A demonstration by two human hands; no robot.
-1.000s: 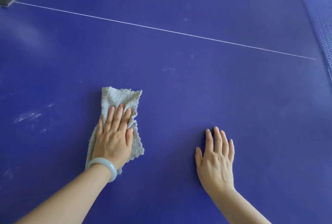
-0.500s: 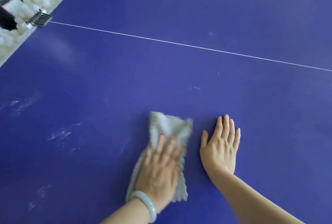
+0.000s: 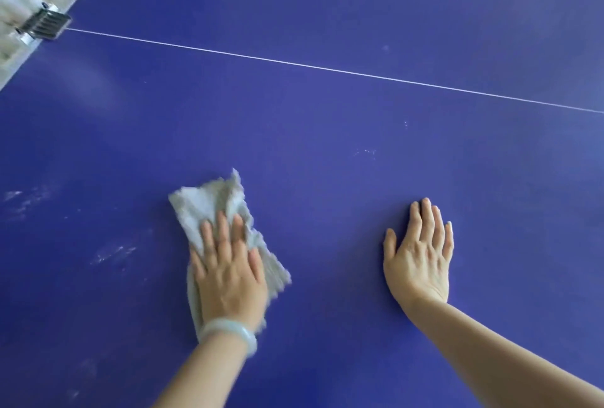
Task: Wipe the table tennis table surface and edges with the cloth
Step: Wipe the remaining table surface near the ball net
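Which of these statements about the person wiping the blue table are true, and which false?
1. The left hand presses a grey cloth flat on the table tennis table. True.
2. The right hand holds a paddle. False: it rests flat on the table, holding nothing.
3. A pale bangle circles the left wrist. True.
4. The cloth lies beyond the white line. False: it lies on the near side.

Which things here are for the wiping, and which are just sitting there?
For the wiping: cloth, left hand pressing it, blue table, pale smudges.
Just there: metal clamp at the edge, bracelet, right hand resting flat.
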